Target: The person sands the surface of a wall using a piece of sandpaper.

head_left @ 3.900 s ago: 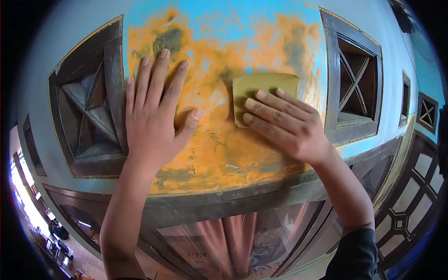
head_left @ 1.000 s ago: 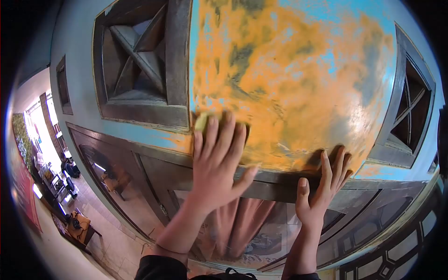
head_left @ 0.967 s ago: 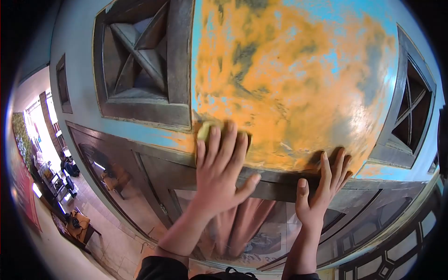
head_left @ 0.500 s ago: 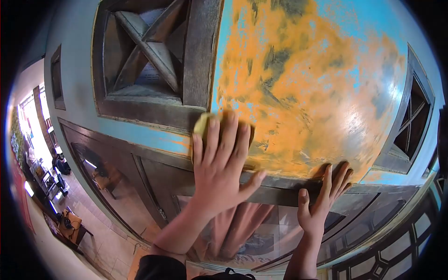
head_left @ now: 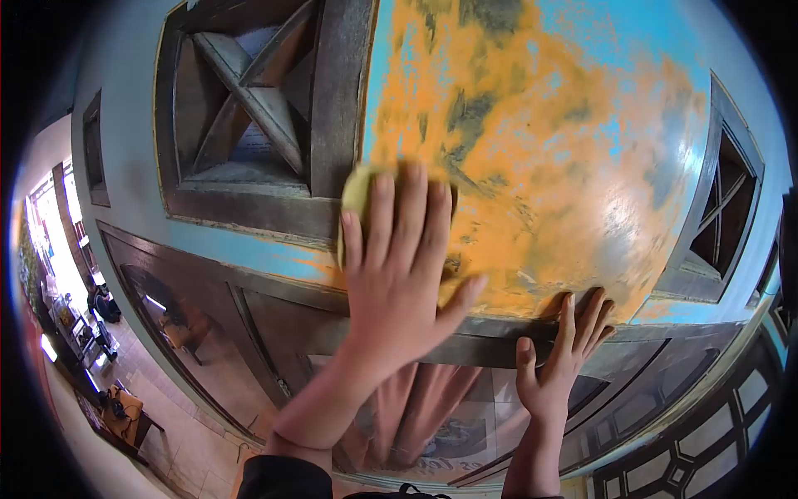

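My left hand [head_left: 392, 287] lies with its fingers stretched upward over a yellow piece of sandpaper [head_left: 356, 200], which it presses against the wall. Most of that piece is hidden under the fingers. Beneath it is the lower left part of a curved wall panel [head_left: 540, 191], patchy with orange, blue and dark grey. My right hand [head_left: 559, 362] holds nothing. Its fingers are apart, and the fingertips rest at the panel's lower edge, by the dark wooden rail [head_left: 499, 339].
Left of the panel is a dark wooden vent frame [head_left: 332, 108] with crossed bars; another frame [head_left: 694, 274] stands at right. Glass with a pinkish curtain [head_left: 424, 407] is below the rail. At far left, a small table [head_left: 125, 407] stands on the tiled floor.
My left hand has slid upward along the panel with the sandpaper under it. My right hand stays at the lower edge. The whole view has shifted slightly.
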### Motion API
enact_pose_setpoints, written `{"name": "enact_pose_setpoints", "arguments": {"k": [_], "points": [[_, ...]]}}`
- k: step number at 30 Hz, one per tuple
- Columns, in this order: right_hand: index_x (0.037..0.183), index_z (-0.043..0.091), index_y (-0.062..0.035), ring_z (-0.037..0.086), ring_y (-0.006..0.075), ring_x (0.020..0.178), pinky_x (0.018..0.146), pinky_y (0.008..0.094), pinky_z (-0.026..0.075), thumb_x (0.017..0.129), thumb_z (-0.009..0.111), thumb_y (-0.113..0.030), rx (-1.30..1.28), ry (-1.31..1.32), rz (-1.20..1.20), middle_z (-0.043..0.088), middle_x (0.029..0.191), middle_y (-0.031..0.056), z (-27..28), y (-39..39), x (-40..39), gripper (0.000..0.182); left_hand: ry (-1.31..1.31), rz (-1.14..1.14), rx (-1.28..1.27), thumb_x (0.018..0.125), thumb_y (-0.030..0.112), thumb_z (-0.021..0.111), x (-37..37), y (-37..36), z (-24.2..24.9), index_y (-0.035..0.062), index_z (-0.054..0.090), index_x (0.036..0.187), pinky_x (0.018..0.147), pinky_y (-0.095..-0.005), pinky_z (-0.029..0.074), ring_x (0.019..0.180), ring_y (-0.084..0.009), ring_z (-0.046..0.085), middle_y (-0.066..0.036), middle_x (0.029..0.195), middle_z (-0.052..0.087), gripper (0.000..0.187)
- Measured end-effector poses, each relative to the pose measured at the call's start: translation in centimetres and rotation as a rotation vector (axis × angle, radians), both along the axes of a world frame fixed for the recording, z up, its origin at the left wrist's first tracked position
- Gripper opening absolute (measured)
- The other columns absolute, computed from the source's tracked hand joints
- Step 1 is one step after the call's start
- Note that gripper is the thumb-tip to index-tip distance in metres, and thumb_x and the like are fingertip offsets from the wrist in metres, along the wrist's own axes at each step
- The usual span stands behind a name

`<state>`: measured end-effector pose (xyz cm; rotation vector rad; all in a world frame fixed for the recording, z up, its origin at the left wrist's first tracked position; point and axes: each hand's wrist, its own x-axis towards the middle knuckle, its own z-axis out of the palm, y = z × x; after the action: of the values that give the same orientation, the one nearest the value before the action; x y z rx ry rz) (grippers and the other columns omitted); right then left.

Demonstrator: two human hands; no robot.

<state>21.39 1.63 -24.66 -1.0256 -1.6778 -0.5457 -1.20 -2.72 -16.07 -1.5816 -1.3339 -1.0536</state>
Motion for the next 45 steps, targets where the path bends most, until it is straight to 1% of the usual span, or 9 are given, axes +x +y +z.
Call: {"name": "enact_pose_setpoints", "arguments": {"k": [5,13,17,23,29,35,38,41,45], "points": [[0.147,0.049,-0.0145,0.006,0.0496,0.15,0.114,0.0688,-0.005,0.093,0.057,-0.047,-0.04,-0.016,-0.032,0.019,0.162,0.0255,0.1,-0.2,0.6,0.063,-0.051,-0.028,-0.052,0.093,0.054,0.054,1.1,0.2,-6.6,-0.0056,0.037,0.148,0.117,-0.063,0.001,0.151,-0.0473,0.012,-0.027,0.161,0.022,0.083],[0.145,0.052,-0.0152,0.005,0.0497,0.151,0.113,0.0692,-0.009,0.094,0.056,-0.048,-0.058,0.012,0.046,0.018,0.162,0.0259,-0.5,-0.3,0.6,0.061,-0.075,-0.069,-0.009,0.093,0.049,0.055,0.4,-0.2,-1.1,-0.0028,0.03,0.153,0.117,-0.0626,0.002,0.151,-0.0466,0.009,-0.025,0.163,0.018,0.083],[0.145,0.052,-0.0165,0.003,0.0496,0.151,0.113,0.0689,-0.01,0.095,0.055,-0.05,-0.059,-0.005,0.062,0.017,0.163,0.0267,-1.2,0.3,1.2,0.061,-0.099,-0.069,-0.096,0.091,0.051,0.057,2.3,-0.3,-7.1,-0.0033,0.032,0.152,0.117,-0.0631,0.002,0.15,-0.0488,0.01,-0.026,0.162,0.019,0.085],[0.151,0.042,-0.0144,0.002,0.0461,0.152,0.115,0.0661,-0.007,0.098,0.053,-0.046,-0.024,-0.065,0.034,0.013,0.164,0.0246,-1.6,0.2,1.3,0.063,0.02,-0.008,0.03,0.09,0.053,0.058,0.1,0.5,1.1,-0.0022,0.031,0.153,0.117,-0.063,0.003,0.15,-0.0493,0.01,-0.025,0.162,0.019,0.088],[0.144,0.053,-0.0162,0.0,0.0491,0.151,0.112,0.0681,-0.012,0.094,0.056,-0.052,-0.097,-0.01,0.095,0.016,0.162,0.0274,-1.4,0.1,1.4,0.062,-0.037,-0.017,-0.136,0.091,0.054,0.057,2.0,-0.5,-6.2,-0.0043,0.031,0.152,0.117,-0.0632,0.002,0.151,-0.0485,0.008,-0.028,0.162,0.019,0.088],[0.144,0.053,-0.016,0.0,0.0483,0.151,0.112,0.0678,-0.013,0.093,0.058,-0.052,-0.089,0.019,0.103,0.016,0.163,0.0264,-1.5,0.2,1.1,0.063,0.017,-0.014,0.057,0.091,0.05,0.059,0.3,0.6,1.2,-0.0037,0.029,0.153,0.117,-0.0627,0.002,0.151,-0.0489,0.008,-0.028,0.162,0.017,0.088],[0.145,0.052,-0.0162,-0.001,0.0487,0.151,0.112,0.0674,-0.013,0.094,0.057,-0.052,-0.088,0.015,0.109,0.016,0.163,0.0272,-1.5,0.2,1.1,0.062,0.015,-0.029,0.085,0.09,0.053,0.058,0.4,1.2,1.6,-0.0022,0.028,0.154,0.116,-0.0642,0.002,0.151,-0.0481,0.008,-0.026,0.163,0.017,0.089],[0.148,0.047,-0.0148,0.001,0.0472,0.152,0.114,0.0661,-0.01,0.096,0.054,-0.052,-0.086,-0.05,0.079,0.014,0.163,0.0264,-1.7,0.1,1.8,0.065,-0.075,-0.051,-0.038,0.091,0.055,0.056,2.1,0.6,-4.0,-0.0005,0.028,0.154,0.116,-0.0651,0.002,0.151,-0.0465,0.008,-0.023,0.164,0.018,0.089],[0.15,0.044,-0.0151,0.001,0.0466,0.152,0.115,0.0654,-0.008,0.096,0.054,-0.05,-0.064,-0.065,0.071,0.013,0.164,0.0262,-2.0,0.3,1.7,0.065,0.037,-0.036,0.083,0.091,0.054,0.055,1.7,1.6,0.7,0.0009,0.03,0.154,0.117,-0.0638,0.002,0.151,-0.0447,0.012,-0.02,0.163,0.022,0.086]]}}
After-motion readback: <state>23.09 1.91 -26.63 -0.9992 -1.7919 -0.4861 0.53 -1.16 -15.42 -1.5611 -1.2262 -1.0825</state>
